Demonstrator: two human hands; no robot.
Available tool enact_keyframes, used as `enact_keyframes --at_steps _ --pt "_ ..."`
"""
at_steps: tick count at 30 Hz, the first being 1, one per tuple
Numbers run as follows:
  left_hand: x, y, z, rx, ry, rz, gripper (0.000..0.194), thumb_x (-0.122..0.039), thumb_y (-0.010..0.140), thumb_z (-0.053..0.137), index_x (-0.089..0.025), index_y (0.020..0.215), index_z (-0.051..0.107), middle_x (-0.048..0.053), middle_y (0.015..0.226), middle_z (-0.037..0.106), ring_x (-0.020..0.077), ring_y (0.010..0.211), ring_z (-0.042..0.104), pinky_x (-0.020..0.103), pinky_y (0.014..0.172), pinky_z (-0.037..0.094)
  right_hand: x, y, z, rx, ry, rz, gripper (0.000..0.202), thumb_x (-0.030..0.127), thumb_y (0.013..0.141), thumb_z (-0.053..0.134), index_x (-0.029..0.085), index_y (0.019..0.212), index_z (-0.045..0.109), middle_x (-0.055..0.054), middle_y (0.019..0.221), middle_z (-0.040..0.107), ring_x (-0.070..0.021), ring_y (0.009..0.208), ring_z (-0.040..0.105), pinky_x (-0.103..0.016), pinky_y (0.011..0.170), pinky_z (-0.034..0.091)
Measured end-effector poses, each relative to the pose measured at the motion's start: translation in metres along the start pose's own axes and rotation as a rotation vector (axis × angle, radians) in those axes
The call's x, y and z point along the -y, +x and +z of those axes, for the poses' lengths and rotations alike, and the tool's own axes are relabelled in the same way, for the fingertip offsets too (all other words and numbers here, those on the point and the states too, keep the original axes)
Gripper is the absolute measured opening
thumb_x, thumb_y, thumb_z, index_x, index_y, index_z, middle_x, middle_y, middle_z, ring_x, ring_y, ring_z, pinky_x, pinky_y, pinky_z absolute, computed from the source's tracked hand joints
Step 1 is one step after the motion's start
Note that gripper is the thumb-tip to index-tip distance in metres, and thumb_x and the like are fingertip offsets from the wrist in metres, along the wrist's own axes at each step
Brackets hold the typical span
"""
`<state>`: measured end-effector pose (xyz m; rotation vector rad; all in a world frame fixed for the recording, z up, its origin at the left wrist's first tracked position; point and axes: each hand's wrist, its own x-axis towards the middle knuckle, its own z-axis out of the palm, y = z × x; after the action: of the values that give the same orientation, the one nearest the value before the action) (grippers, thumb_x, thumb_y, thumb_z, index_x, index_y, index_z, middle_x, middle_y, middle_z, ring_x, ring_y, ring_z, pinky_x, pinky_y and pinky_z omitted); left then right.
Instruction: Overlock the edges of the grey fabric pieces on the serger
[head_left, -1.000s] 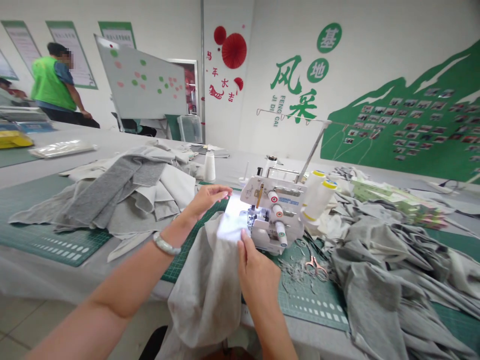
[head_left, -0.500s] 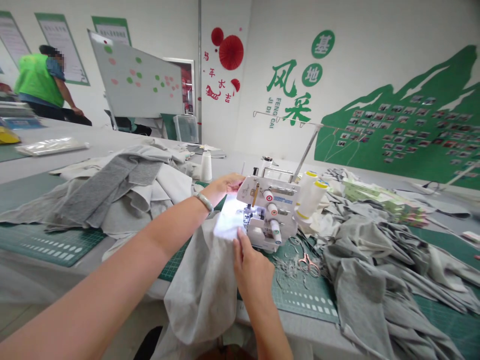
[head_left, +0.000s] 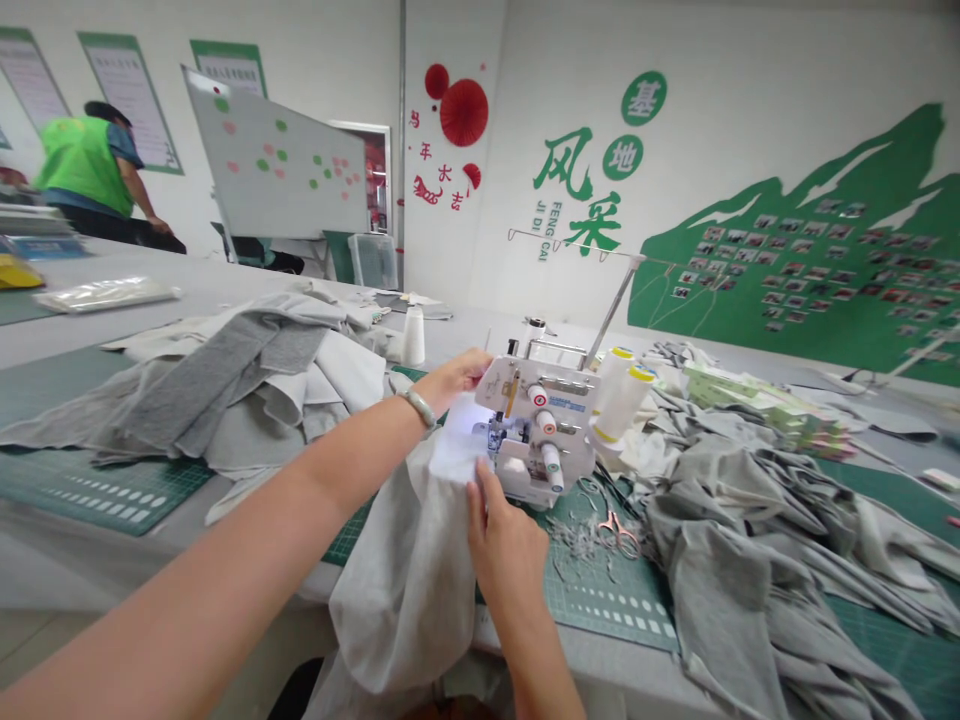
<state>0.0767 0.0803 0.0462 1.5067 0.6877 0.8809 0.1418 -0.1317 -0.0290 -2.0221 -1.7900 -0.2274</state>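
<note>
A white overlock sewing machine [head_left: 540,400] stands on the table with its lamp lit. Light grey fabric [head_left: 409,580] lies at its needle area and hangs down over the table's front edge. My right hand [head_left: 506,535] pinches the fabric's edge just in front of the presser foot. Around the machine's back left side reaches my left hand [head_left: 457,378], a bangle on its wrist. Its fingers are curled and partly hidden behind the machine, so what they hold cannot be seen.
Thread cones [head_left: 624,400] stand behind the machine. Small scissors [head_left: 616,535] and thread scraps lie to its right on a green cutting mat [head_left: 615,605]. Grey fabric heaps [head_left: 735,540] flank both sides. A person in a green vest [head_left: 86,165] is at the far left.
The camera view has tilted up slightly. Both hands stay at nearly the same places by the machine, and the fabric looks almost unmoved.
</note>
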Motion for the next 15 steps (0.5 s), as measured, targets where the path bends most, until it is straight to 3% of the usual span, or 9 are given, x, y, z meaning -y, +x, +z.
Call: enact_keyframes --at_steps 5,10,13,15 --pt "0.001 -0.014 0.004 -0.032 0.013 -0.025 0.021 -0.031 0.072 0.066 -0.011 0.077 0.066 0.007 0.073 0.068 0.0190 0.072 0.064 0.027 0.065 0.048 0.001 0.000 -0.002 0.026 -0.004 0.015 0.037 0.034 0.098 0.044 0.028 0.133 0.057 -0.007 0.065 0.074 -0.0221 0.052 0.069 -0.022 0.046 0.038" --pt "-0.003 -0.015 0.006 -0.283 0.118 -0.042 0.017 -0.025 0.078 0.059 -0.013 0.066 0.060 0.003 0.057 0.059 0.0147 0.057 0.056 0.026 0.058 0.044 0.003 -0.001 -0.004 0.035 -0.016 0.023 0.038 0.035 0.099 0.042 0.029 0.134 0.056 -0.008 0.068 0.075 -0.0243 0.055 0.071 -0.023 0.046 0.039" --pt "0.001 -0.052 0.007 -0.491 0.200 0.051 0.016 -0.021 0.083 0.047 -0.015 0.073 0.059 0.000 0.063 0.058 0.0122 0.060 0.053 0.024 0.061 0.042 0.002 -0.002 -0.003 0.049 -0.004 0.034 0.039 0.035 0.099 0.042 0.030 0.135 0.055 -0.008 0.065 0.074 -0.0248 0.054 0.070 -0.024 0.046 0.038" --pt "0.008 -0.087 0.012 -0.524 0.265 0.120 0.011 -0.019 0.080 0.051 -0.016 0.074 0.060 0.000 0.068 0.059 0.0129 0.066 0.055 0.024 0.066 0.043 0.001 -0.002 -0.002 0.051 0.026 0.035 0.039 0.035 0.099 0.041 0.030 0.135 0.055 -0.008 0.065 0.074 -0.0247 0.055 0.071 -0.024 0.045 0.037"
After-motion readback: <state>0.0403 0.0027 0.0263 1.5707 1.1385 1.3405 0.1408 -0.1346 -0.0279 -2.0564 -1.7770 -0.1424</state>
